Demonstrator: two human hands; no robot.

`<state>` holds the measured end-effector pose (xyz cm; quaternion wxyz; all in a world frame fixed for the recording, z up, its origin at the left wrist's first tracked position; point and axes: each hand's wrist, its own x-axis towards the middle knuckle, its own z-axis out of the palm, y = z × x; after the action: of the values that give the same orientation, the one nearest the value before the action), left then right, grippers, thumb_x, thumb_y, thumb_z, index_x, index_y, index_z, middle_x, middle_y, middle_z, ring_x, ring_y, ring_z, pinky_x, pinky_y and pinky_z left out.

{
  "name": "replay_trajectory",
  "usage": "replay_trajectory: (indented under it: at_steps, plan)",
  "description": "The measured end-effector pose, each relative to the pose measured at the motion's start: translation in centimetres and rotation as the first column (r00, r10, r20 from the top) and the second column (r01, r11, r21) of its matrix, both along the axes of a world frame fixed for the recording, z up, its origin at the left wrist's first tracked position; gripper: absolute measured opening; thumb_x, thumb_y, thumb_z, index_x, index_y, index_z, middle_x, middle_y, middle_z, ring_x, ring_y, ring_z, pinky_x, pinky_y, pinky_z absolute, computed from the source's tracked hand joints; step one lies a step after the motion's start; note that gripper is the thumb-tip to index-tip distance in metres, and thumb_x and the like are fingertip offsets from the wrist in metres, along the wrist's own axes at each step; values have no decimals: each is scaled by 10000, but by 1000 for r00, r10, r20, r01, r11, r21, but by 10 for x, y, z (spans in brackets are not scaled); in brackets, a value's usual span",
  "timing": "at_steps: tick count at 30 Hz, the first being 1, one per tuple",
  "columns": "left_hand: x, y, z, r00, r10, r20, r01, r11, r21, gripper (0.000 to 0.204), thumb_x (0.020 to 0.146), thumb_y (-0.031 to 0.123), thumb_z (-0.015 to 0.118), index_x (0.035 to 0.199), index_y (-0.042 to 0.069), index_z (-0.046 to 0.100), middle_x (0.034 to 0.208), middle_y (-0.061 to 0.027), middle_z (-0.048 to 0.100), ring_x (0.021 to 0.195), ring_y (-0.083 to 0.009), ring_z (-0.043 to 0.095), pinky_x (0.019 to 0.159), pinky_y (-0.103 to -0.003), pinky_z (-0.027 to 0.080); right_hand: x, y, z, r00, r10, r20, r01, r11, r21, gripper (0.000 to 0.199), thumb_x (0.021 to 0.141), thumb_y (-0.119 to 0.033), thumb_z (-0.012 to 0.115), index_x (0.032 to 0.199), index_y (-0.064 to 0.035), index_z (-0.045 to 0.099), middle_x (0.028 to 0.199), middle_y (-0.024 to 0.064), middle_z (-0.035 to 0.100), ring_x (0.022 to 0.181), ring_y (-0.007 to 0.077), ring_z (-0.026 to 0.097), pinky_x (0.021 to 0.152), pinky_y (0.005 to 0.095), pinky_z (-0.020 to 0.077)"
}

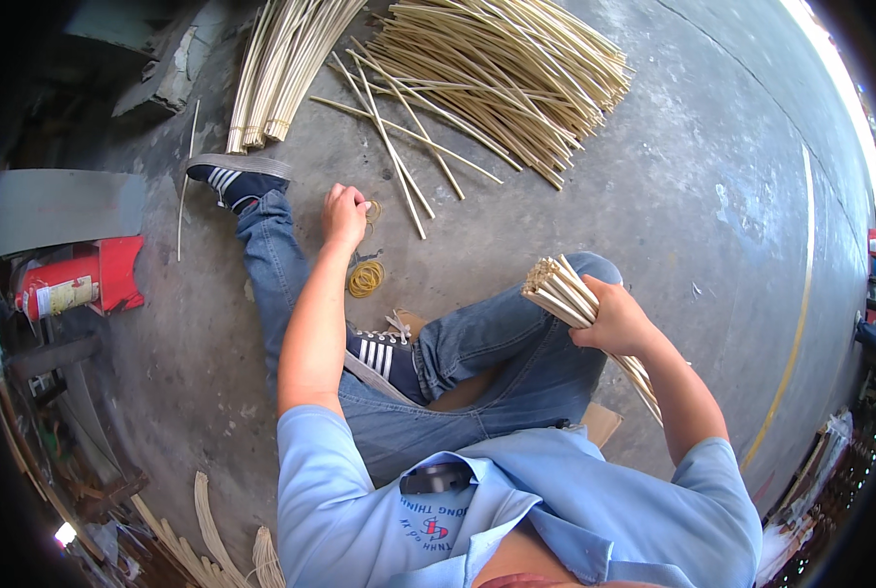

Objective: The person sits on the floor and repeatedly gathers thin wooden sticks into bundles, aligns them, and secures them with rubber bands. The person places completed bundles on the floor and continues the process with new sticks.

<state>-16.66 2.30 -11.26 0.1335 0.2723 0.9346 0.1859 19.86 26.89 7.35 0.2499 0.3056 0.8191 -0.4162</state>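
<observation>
Across the grey concrete floor (673, 216), the largest thing is a loose heap of pale cane sticks (506, 69) fanned out toward the far edge, with a tidier bundle (281, 69) lying to its left and a few stray sticks (399, 167) angled between the heaps and the seated person. A red fire extinguisher (65, 284) lies on its side at the floor's left edge. The person sits with legs in blue jeans (477, 363) stretched out, one dark striped shoe (237, 176) pointing toward the heaps. The right hand (614, 318) is closed around a bunch of sticks (560, 289), its long axis running from the cut ends near the right knee back and down past the forearm. The left hand (345, 216) reaches forward to the floor, fingers curled loosely, touching or just beside a small coil of yellow bands; whether it pinches anything cannot be told. A larger pile of yellow rubber bands (365, 278) lies just below that wrist, nearer the left hand and well apart from the held bunch, to its left.
</observation>
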Motion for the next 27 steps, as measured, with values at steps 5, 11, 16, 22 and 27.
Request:
replay_trajectory:
  at_steps: [5, 11, 16, 22, 27]
  plan:
    - [6, -1, 2, 989, -84, -123, 81, 996, -33, 115, 900, 145, 722, 919, 63, 643, 1069, -100, 604, 1113, -308, 564, 965, -445, 471, 1, 1, 0, 1000, 17, -16, -17, 1000, -4, 443, 655, -172, 794, 1037, -49, 605, 871, 177, 707, 897, 361, 697, 825, 447, 535]
    - [40, 6, 50, 969, -126, 210, 31, 913, 406, 74, 934, 76, 681, 914, 39, 620, 903, -77, 687, 821, -224, 665, 772, -344, 534, 9, 16, 12, 976, -143, -162, 74, 926, -370, 462, 702, -135, 803, 1107, -12, 619, 939, 117, 724, 839, 244, 704, 767, 391, 572]
    - [113, 25, 135, 740, -459, 492, -65, 679, 731, 77, 953, 17, 686, 932, 15, 612, 888, -38, 677, 794, -107, 656, 743, -268, 539, -11, 15, 44, 941, -332, -65, 146, 570, -809, 526, 721, -117, 804, 1196, 28, 629, 1014, 121, 713, 749, 177, 689, 669, 316, 582]
    - [182, 38, 195, 656, -617, 435, 147, 669, 728, 121, 901, -68, 707, 977, -14, 630, 900, -63, 700, 797, -134, 707, 731, -266, 578, -25, 7, 61, 936, -287, -204, 40, 661, -749, 543, 712, -97, 778, 1224, 19, 638, 1072, 115, 708, 849, 162, 681, 716, 323, 596]
    - [220, 46, 194, 683, -643, 348, 176, 606, 775, 159, 877, -94, 713, 989, -5, 645, 900, -59, 711, 782, -124, 713, 703, -269, 580, -12, 8, 56, 942, -297, -157, 56, 601, -798, 553, 686, -99, 788, 1207, 16, 640, 1028, 120, 694, 812, 171, 686, 692, 324, 596]
